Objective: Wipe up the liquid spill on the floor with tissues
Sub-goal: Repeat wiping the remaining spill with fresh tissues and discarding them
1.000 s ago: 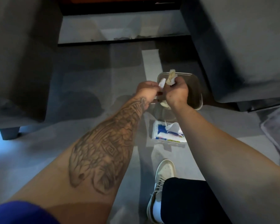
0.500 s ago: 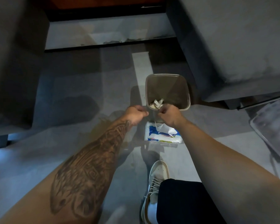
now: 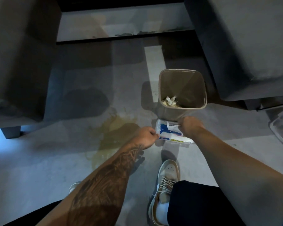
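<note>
L hand (image 3: 146, 137) fingers curled, pinching left edge of tissue pack (image 3: 171, 136); R hand (image 3: 190, 126) pinches tissue (image 3: 173, 127) poking from pack. Yellowish spill (image 3: 114, 132) on floor just left of pack, bin (image 3: 168, 111) behind

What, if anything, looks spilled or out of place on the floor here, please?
A yellowish-brown puddle lies splashed across the grey floor, just left of the tissue pack and the bin; it is not yet wiped. The left hand grips the pack while the right hand pinches a sheet.
</note>
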Demonstrator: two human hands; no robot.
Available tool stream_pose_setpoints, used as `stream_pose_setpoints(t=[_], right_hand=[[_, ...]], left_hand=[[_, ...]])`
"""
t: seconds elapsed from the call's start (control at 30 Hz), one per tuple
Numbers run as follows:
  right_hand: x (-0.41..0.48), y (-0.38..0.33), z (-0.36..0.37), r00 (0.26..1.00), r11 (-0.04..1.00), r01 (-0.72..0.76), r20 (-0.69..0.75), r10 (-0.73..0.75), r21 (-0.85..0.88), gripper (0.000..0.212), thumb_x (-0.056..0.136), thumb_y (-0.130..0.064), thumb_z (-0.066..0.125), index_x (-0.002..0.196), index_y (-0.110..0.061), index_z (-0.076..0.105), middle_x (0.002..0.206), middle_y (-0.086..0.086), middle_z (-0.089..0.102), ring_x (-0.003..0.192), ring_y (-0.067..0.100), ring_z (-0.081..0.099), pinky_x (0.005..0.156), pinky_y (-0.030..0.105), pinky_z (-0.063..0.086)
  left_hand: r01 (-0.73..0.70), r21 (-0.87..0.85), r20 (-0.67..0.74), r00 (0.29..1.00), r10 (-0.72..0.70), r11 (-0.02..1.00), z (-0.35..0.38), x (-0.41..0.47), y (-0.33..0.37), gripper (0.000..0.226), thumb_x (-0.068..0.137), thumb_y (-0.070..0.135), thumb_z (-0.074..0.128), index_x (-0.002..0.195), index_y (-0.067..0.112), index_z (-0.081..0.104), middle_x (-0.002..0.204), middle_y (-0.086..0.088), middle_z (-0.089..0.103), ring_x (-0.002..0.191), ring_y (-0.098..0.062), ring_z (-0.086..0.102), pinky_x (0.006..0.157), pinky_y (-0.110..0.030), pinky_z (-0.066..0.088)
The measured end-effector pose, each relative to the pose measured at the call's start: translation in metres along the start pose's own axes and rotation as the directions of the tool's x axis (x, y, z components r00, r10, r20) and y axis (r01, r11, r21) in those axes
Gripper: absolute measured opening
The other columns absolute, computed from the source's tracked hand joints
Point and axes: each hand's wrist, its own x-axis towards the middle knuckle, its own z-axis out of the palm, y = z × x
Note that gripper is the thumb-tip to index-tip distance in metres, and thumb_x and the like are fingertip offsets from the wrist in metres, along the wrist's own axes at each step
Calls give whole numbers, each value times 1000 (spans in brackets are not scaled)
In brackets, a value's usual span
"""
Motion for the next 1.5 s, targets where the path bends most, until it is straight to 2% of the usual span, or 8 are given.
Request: stream_pose_setpoints(t=[0.2, 0.4, 0.53, 0.7, 0.83, 1.0, 1.2, 1.5], right_hand=[[-4, 1, -19, 998, 939, 32, -63, -12, 342, 14, 90, -33, 59, 87, -26, 70, 95, 4, 71, 86, 26, 61, 71, 29, 44], [-27, -4, -41, 980, 865, 67, -194, 35, 497, 23, 86, -37, 54, 66, -26, 57, 73, -2, 62, 78, 25, 58, 61, 27, 37], [-39, -15, -59, 956, 786, 176, -292, 7, 593, 32, 86, -35, 55, 60, -19, 47, 62, -2, 52, 69, 26, 54, 52, 28, 33], [-54, -34, -56, 951, 704, 309, -213, -225, 639, 9, 82, -31, 63, 78, -24, 66, 73, -3, 66, 72, 19, 63, 72, 39, 56], [-73, -54, -46, 916, 652, 351, -102, -388, 672, 9, 88, -30, 68, 91, -28, 77, 91, -6, 73, 87, 14, 68, 80, 33, 54], [-76, -67, -32, 930, 661, 217, 54, -364, 719, 22, 91, -37, 66, 111, -31, 74, 120, -13, 64, 103, 12, 60, 81, 23, 45], [-47, -34, -15, 992, 951, 125, -69, -110, 282, 32, 92, -34, 64, 123, -24, 63, 130, 1, 59, 117, 27, 55, 95, 34, 47], [-14, -21, 13, 986, 986, 115, 137, -98, -122, 41, 90, -43, 59, 124, -20, 64, 130, 6, 58, 113, 28, 55, 94, 38, 49]], left_hand=[[113, -322, 17, 993, -113, 940, 20, -14, -2, 21, 97, 42, 62, 103, 24, 69, 101, 3, 69, 95, -16, 65, 68, -29, 48], [109, -422, 80, 993, -82, 900, 19, -27, 32, 31, 99, 50, 54, 112, 25, 66, 115, 6, 72, 102, -14, 67, 89, -38, 52], [69, -525, 51, 997, -50, 848, 12, -37, 47, 42, 101, 57, 46, 118, 23, 65, 114, 6, 70, 92, -9, 64, 78, -33, 49], [26, -722, 26, 1000, -11, 691, -3, -43, 50, 71, 88, 79, 42, 125, 24, 67, 119, -4, 72, 109, -23, 69, 90, -45, 57], [71, -772, 64, 997, -33, 632, -18, -42, 39, 56, 98, 62, 46, 92, 15, 77, 103, -13, 75, 100, -25, 71, 97, -39, 54], [114, -798, -64, 960, -272, 591, -29, -35, 10, 36, 106, 24, 47, 124, -3, 62, 100, -16, 70, 81, -28, 67, 61, -34, 54], [154, -746, -131, 920, -370, 647, -41, -28, -21, 34, 105, 28, 50, 125, 2, 57, 107, -10, 65, 91, -28, 64, 61, -33, 53], [201, -697, -124, 912, -392, 689, -36, -17, -54, 37, 103, 35, 54, 120, 3, 60, 108, -14, 62, 83, -26, 58, 66, -33, 49]])
